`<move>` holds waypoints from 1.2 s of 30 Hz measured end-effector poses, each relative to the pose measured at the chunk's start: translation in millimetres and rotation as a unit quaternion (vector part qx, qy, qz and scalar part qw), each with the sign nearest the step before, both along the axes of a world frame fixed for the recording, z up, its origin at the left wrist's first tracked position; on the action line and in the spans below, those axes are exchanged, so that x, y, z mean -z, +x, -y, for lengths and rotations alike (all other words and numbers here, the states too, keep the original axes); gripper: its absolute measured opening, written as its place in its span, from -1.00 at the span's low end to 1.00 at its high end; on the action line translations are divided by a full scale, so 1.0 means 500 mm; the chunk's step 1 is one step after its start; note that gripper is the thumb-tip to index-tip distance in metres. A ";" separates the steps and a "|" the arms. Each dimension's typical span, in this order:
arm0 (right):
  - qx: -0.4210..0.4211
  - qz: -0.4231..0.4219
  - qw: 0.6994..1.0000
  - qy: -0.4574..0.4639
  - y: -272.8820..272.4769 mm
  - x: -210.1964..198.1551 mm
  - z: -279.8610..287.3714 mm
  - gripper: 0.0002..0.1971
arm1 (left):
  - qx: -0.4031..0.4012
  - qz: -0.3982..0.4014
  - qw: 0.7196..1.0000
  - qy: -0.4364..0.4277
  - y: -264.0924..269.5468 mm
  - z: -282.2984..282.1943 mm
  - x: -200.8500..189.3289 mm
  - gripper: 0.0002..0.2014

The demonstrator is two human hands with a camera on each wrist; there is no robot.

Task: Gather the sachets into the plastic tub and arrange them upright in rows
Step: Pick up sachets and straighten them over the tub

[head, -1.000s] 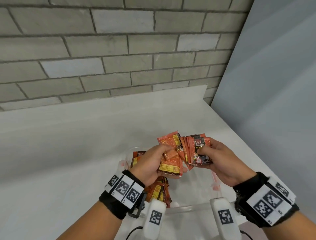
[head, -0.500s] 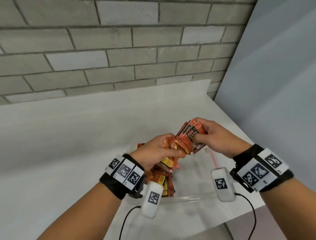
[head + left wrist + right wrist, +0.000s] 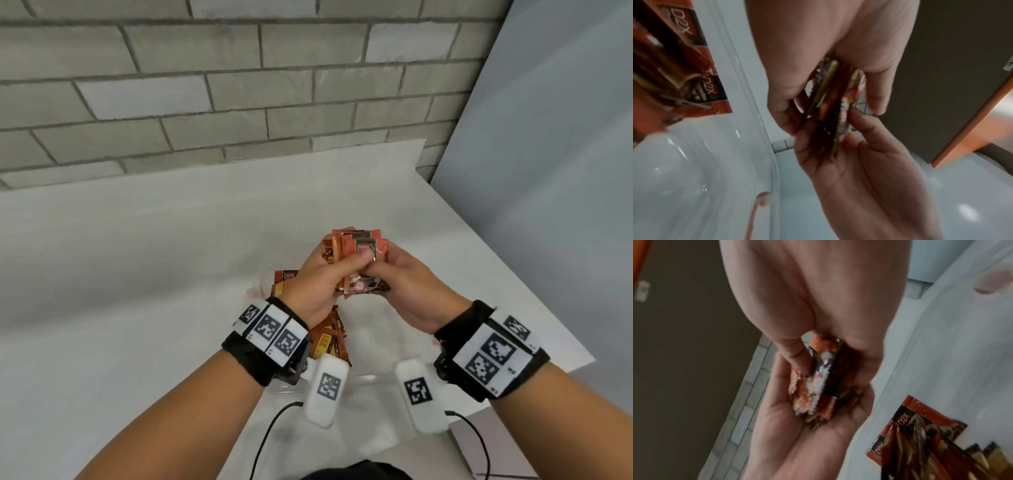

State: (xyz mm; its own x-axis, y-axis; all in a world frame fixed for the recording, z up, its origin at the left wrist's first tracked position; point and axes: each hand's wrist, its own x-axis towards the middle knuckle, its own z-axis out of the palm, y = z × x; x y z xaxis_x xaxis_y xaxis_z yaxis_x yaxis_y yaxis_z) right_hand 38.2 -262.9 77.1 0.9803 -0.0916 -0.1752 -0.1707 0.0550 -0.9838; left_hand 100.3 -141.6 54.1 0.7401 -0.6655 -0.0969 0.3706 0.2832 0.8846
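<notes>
Left hand [image 3: 317, 286] and right hand [image 3: 404, 291] both clamp one bundle of orange-red foil sachets [image 3: 359, 253] from opposite sides, fingers curled round it, thumbs on near face. Bundle held on edge, long axis roughly vertical, above clear plastic tub [image 3: 764, 104]. Tub lies directly below and slightly toward body on white table [image 3: 137, 240]. Row of orange sachets already in tub [image 3: 329, 342] stands along tub's left side, under left wrist. Right part of tub bare. Judged next: lower bundle straight down beside that row; left hand nearer.

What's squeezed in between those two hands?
A bunch of orange foil sachets, held on edge between the left hand and right hand, above the clear plastic tub. The head view shows it best.
</notes>
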 end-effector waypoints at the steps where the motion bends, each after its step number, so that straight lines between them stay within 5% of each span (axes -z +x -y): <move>1: -0.004 0.009 0.995 -0.096 -0.001 0.008 -0.005 -0.74 | -0.011 -0.019 1.000 0.007 -0.004 0.006 0.004 -0.59; 5: -0.012 -0.063 0.893 -0.445 -0.012 0.020 0.001 -0.54 | 0.005 -0.055 0.998 0.013 -0.008 0.014 0.016 -0.81; 7: -0.006 -0.042 0.873 -0.485 -0.023 0.010 0.008 -0.28 | 0.006 -0.076 0.997 0.016 -0.004 0.013 0.017 -0.83; 10: -0.045 0.064 0.888 -0.453 -0.035 -0.016 0.015 0.07 | 0.027 -0.103 0.994 0.029 0.004 0.013 0.014 -0.86; 13: -0.128 0.084 0.857 -0.491 -0.027 -0.017 0.018 0.25 | 0.068 -0.103 0.992 0.039 0.004 0.020 0.007 -0.86; 16: -0.147 0.081 0.834 -0.526 -0.012 -0.006 0.018 0.20 | 0.098 -0.105 0.989 0.023 0.004 0.024 0.004 -0.87; 21: -0.104 0.077 0.855 -0.502 -0.005 0.007 0.027 0.04 | 0.120 -0.127 0.985 0.013 0.007 0.018 0.007 -0.89; 26: -0.096 0.083 0.819 -0.559 -0.001 0.010 0.020 0.11 | 0.096 -0.116 0.988 0.028 0.008 0.023 0.004 -0.93; 36: -0.099 0.070 0.857 -0.501 0.024 -0.003 0.016 0.00 | 0.069 -0.117 0.990 -0.024 0.023 0.020 0.010 -0.88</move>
